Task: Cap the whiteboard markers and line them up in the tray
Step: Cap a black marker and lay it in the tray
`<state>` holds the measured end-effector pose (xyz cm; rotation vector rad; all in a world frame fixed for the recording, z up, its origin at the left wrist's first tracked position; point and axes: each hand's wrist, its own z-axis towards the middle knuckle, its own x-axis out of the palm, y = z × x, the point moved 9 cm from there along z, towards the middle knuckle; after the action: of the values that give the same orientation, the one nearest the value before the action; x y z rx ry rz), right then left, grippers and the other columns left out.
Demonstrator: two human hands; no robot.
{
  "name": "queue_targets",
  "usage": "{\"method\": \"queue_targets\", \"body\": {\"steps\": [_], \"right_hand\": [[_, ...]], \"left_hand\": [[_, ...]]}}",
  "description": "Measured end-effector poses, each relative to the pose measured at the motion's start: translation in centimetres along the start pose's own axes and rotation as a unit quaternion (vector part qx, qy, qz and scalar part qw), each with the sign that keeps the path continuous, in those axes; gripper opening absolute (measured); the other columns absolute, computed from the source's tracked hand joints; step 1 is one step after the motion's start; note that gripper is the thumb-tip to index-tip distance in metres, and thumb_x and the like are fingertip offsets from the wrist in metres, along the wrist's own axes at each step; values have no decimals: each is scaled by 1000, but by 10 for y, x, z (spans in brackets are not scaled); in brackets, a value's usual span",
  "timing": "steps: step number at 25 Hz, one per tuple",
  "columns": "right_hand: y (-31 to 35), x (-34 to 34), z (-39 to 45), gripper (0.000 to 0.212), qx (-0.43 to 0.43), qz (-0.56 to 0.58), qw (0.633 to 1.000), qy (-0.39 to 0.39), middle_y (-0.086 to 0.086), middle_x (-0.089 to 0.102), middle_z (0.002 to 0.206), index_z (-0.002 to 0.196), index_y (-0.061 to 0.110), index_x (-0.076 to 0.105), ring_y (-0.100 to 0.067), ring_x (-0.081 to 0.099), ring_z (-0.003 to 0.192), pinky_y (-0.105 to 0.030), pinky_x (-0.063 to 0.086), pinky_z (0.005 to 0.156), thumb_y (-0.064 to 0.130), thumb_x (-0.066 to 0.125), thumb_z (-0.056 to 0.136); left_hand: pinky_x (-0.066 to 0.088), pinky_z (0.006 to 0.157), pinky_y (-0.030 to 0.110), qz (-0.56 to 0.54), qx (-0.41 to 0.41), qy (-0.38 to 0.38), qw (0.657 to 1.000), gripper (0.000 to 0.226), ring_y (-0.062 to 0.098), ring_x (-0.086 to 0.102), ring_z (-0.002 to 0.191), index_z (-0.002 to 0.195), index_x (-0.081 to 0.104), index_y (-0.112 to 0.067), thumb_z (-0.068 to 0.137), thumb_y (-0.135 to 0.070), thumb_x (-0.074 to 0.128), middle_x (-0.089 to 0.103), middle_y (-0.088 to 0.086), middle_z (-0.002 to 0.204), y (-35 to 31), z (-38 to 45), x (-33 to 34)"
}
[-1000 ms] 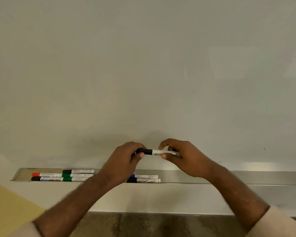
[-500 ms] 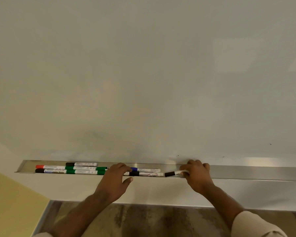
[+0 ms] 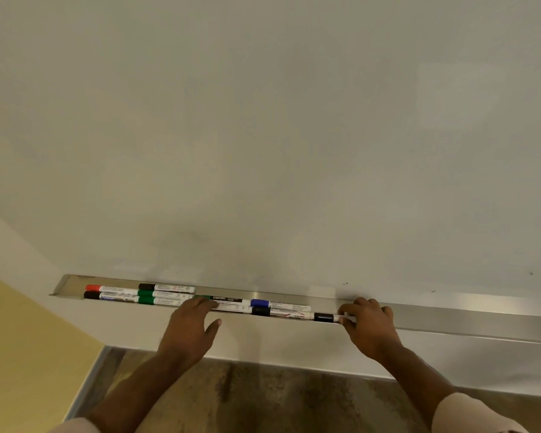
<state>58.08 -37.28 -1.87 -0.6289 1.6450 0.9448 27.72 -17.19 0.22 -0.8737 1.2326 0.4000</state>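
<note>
Risk: black marker [image 3: 324, 317] rolls off the tray [image 3: 450, 317] front lip if released crooked. Right hand [image 3: 369, 323] pinches its white barrel, cap end butting the row. Left hand [image 3: 189, 326] relaxed, fingers flat on the middle markers [image 3: 225, 303]. Other capped markers lie further left.

black-capped marker [image 3: 324, 317] barrel hidden under right hand [image 3: 370, 326], tray [image 3: 469, 317] cut off rightward
</note>
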Motion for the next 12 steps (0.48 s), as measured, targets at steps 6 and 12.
{"method": "queue_targets", "body": {"steps": [6, 12], "right_hand": [[-5, 0, -6, 22, 17, 6, 1000, -7, 9, 57, 108, 112, 34, 59, -15, 47, 103, -37, 33, 92, 40, 51, 93], [-7, -2, -12, 25, 25, 15, 999, -16, 6, 57, 111, 117, 30, 59, -17, 47, 103, -34, 34, 89, 26, 47, 95]], "left_hand": [[43, 100, 47, 67, -70, -27, 995, 44, 31, 53, 118, 128, 53, -8, 87, -24, 60, 60, 12, 127, 55, 25, -14], [47, 94, 46, 90, -50, 15, 995, 49, 32, 61, 105, 116, 65, -6, 68, 7, 61, 67, 12, 115, 57, 37, 7]]}}
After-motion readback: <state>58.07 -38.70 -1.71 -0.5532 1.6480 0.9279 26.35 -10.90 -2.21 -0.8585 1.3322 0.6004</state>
